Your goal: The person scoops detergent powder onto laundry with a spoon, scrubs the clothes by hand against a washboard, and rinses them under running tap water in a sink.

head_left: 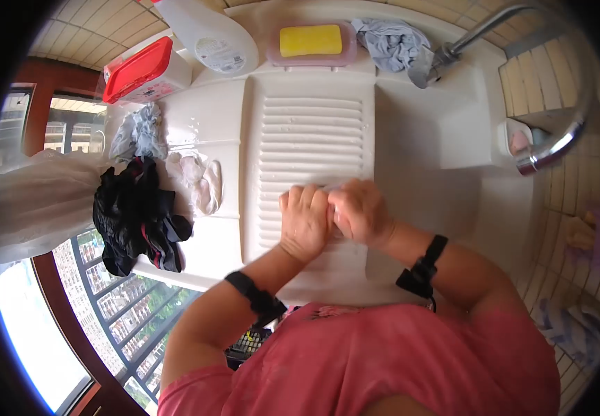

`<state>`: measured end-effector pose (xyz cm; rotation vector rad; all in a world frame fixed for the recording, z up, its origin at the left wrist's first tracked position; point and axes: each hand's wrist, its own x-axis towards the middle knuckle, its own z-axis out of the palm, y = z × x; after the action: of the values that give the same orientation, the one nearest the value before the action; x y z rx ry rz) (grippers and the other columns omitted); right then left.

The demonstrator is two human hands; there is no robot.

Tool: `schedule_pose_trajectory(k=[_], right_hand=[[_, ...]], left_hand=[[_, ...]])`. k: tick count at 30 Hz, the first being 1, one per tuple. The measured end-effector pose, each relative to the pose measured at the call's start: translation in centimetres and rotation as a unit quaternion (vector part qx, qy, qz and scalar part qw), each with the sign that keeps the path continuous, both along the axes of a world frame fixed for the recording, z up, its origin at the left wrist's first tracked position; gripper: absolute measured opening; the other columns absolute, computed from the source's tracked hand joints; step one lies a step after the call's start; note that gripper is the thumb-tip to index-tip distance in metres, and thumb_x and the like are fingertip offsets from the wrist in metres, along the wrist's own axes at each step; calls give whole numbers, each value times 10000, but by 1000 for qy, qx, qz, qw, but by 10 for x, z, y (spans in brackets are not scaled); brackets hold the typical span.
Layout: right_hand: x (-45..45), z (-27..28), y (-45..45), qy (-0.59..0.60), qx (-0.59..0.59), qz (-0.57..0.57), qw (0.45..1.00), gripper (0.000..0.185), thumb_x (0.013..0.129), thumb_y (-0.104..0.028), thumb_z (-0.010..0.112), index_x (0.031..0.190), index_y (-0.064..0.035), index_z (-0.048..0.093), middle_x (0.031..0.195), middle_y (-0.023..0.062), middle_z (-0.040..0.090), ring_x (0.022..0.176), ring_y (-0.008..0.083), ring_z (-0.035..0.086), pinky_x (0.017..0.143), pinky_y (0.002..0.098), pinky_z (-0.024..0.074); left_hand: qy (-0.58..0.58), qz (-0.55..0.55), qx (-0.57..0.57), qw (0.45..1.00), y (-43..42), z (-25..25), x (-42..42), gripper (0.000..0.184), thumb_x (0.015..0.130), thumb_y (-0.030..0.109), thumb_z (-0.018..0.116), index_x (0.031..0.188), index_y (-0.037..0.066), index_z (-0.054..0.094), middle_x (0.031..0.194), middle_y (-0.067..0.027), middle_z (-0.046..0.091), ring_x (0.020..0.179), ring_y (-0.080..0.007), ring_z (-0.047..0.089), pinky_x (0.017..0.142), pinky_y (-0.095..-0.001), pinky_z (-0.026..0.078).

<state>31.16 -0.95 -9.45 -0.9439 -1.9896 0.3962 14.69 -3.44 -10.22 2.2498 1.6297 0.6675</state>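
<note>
Over the lower right part of the ribbed washboard (pixel 307 132), my left hand (pixel 305 220) and my right hand (pixel 361 211) press together, knuckle to knuckle. Fingers on both are curled closed. Whatever they grip is hidden inside them; only a small pale trace shows between the knuckles. Left of the washboard, a small wet white cloth (pixel 206 186) lies on the counter. Beside it is a bunched black garment (pixel 137 215) with a reddish stripe, and behind that a crumpled light blue-grey cloth (pixel 142 132).
A sink basin (pixel 424 132) adjoins the washboard on the right, with a chrome faucet (pixel 567 142) arching over. Along the back stand a red-lidded box (pixel 139 69), a white bottle (pixel 220 48), a yellow sponge (pixel 310 40) in a dish and a grey rag (pixel 391 43).
</note>
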Motion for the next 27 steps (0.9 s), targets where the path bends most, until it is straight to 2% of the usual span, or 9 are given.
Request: schedule_pose_trajectory(k=[2, 6, 9, 11, 13, 16, 22, 24, 27], right_hand=[[-11, -10, 45, 28, -16, -23, 999, 153, 851, -84, 612, 1003, -76, 631, 796, 125, 669, 725, 361, 653, 637, 495, 519], [-34, -8, 139, -38, -84, -163, 982, 254, 906, -104, 590, 1158, -85, 581, 880, 189, 698, 807, 404, 669, 682, 507, 524], [-29, -1, 103, -44, -79, -173, 981, 232, 906, -107, 595, 1136, -82, 592, 870, 171, 697, 803, 395, 669, 687, 502, 528], [-17, 5, 46, 21, -81, -109, 991, 214, 876, -112, 636, 1086, -82, 620, 844, 139, 678, 787, 372, 662, 691, 484, 530], [-1, 2, -5, -13, -3, -19, 1000, 152, 852, -108, 656, 1001, -81, 649, 820, 95, 663, 747, 329, 658, 680, 447, 526], [-7, -19, 29, 22, 5, -27, 999, 187, 833, -87, 659, 1018, -74, 637, 811, 100, 665, 728, 333, 657, 678, 453, 526], [-38, -16, 138, -13, -95, -177, 980, 193, 933, -150, 597, 1120, -99, 593, 912, 173, 709, 863, 393, 686, 743, 502, 538], [-29, -13, 129, 19, -130, -206, 970, 178, 953, -167, 598, 1121, -106, 589, 900, 181, 704, 842, 401, 689, 734, 499, 538], [24, -39, 110, 97, -189, -223, 951, 130, 974, -170, 595, 1080, -94, 593, 865, 179, 692, 799, 421, 675, 699, 479, 524]], left_hand=[[11, -29, 41, 999, 50, -11, -4, 177, 898, 241, 596, 997, 95, 599, 1031, -120, 619, 982, -362, 546, 894, -488, 398], [-14, 156, 88, 984, 143, -2, 14, 137, 964, 238, 558, 1003, 124, 623, 1018, -96, 632, 999, -351, 566, 878, -501, 413], [109, 170, 9, 979, 108, 2, 18, 205, 995, 281, 510, 976, 117, 632, 991, -107, 638, 1012, -350, 565, 886, -499, 412], [9, 122, -28, 992, 49, -2, 16, 204, 975, 271, 523, 957, 93, 622, 988, -112, 628, 971, -354, 551, 864, -520, 398], [-11, 39, 34, 999, -11, -5, 10, 152, 892, 206, 580, 976, 80, 594, 946, -137, 595, 934, -359, 530, 829, -501, 388], [2, -20, 54, 998, 31, -11, 1, 179, 861, 188, 589, 1008, 84, 590, 951, -140, 596, 906, -351, 534, 807, -479, 396], [29, 169, 137, 976, 149, -7, 7, 173, 965, 252, 594, 1086, 140, 648, 1063, -94, 647, 1033, -343, 585, 908, -483, 423], [-42, 228, 111, 966, 144, -15, 2, 224, 983, 272, 583, 1120, 112, 659, 1102, -137, 653, 1028, -382, 594, 896, -499, 456], [-163, 190, 23, 968, 99, -10, -8, 322, 1030, 309, 548, 1210, 63, 650, 1176, -164, 643, 1095, -348, 607, 973, -439, 464]])
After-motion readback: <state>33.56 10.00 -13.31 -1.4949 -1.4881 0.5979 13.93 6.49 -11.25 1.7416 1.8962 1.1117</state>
